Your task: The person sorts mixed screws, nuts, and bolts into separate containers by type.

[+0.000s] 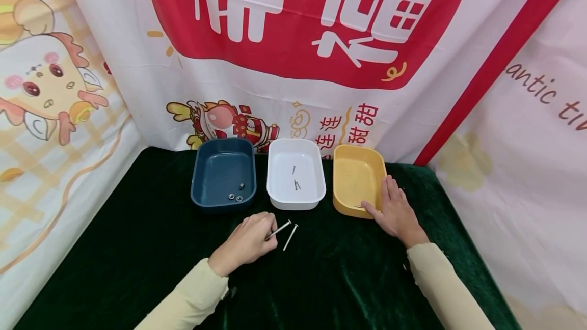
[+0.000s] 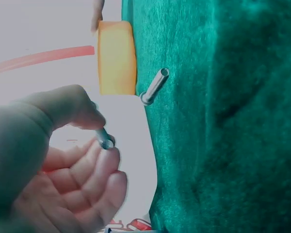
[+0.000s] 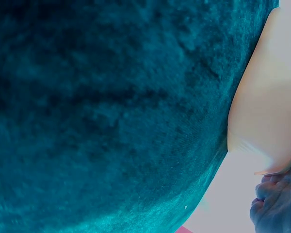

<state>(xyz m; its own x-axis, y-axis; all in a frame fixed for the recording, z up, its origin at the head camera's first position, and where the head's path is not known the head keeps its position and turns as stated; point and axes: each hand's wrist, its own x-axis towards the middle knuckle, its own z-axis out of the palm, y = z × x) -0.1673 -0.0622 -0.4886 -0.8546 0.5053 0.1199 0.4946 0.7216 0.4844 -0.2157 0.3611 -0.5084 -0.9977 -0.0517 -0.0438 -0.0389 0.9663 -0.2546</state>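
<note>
My left hand (image 1: 247, 238) pinches a long metal bolt (image 1: 281, 229) between thumb and curled fingers, its flat head pointing toward the trays. Another long bolt (image 1: 290, 237) lies on the green cloth just right of that hand. In the left wrist view the held bolt (image 2: 105, 140) shows end-on by the thumb, and the other bolt (image 2: 155, 86) is beyond it. My right hand (image 1: 396, 213) grips the right front corner of a yellow plastic box (image 1: 359, 167), thumb over the rim and fingers along the outer side. A thin light object partly shows near that thumb.
Left of the yellow box stands a white box (image 1: 295, 154) with a few small screws (image 1: 296, 185). A dark blue box (image 1: 222, 159) farther left holds a few nuts (image 1: 239, 198). Green velvet cloth (image 1: 348, 279) covers the table, and a printed curtain (image 1: 257, 75) hangs behind.
</note>
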